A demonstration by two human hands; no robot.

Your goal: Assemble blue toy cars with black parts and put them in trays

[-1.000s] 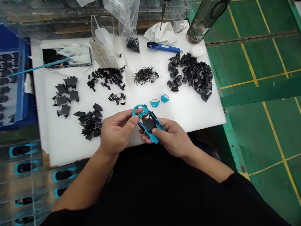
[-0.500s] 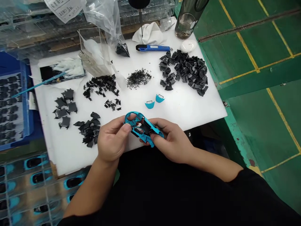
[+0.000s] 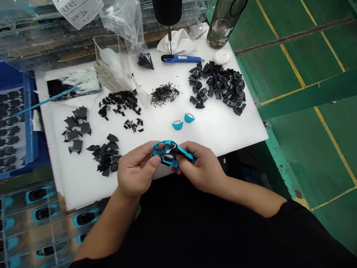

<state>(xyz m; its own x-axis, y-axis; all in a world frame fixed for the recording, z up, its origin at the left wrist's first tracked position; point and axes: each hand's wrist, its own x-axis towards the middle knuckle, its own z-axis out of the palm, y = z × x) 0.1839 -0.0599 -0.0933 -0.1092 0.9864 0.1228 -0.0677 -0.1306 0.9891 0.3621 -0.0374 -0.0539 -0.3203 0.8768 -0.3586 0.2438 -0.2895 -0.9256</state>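
A blue toy car body [image 3: 167, 152] with black parts inside is held between both hands, over the front edge of the white table. My left hand [image 3: 136, 169] grips its left end, thumb on top. My right hand [image 3: 202, 167] is closed round the right end, its thumb pressing near the black inner part. Beyond the hands lie two small blue pieces with thin black frames, one [image 3: 177, 125] nearer and one [image 3: 189, 118] to its right. Black parts [image 3: 107, 154] are heaped just left of my left hand.
The white table [image 3: 223, 132] also bears tiny black pins [image 3: 164, 94], black flat pieces [image 3: 119, 102], a large black heap [image 3: 227, 85], a blue cutter [image 3: 182, 58] and a bottle [image 3: 221, 28]. A black screwdriver [image 3: 167, 11] hangs above. A blue crate [image 3: 29, 123] stands left.
The car body has moved slightly right and is tilted differently, its outline now flatter. Both hands still hold it. The hanging screwdriver shows lower and larger in view.
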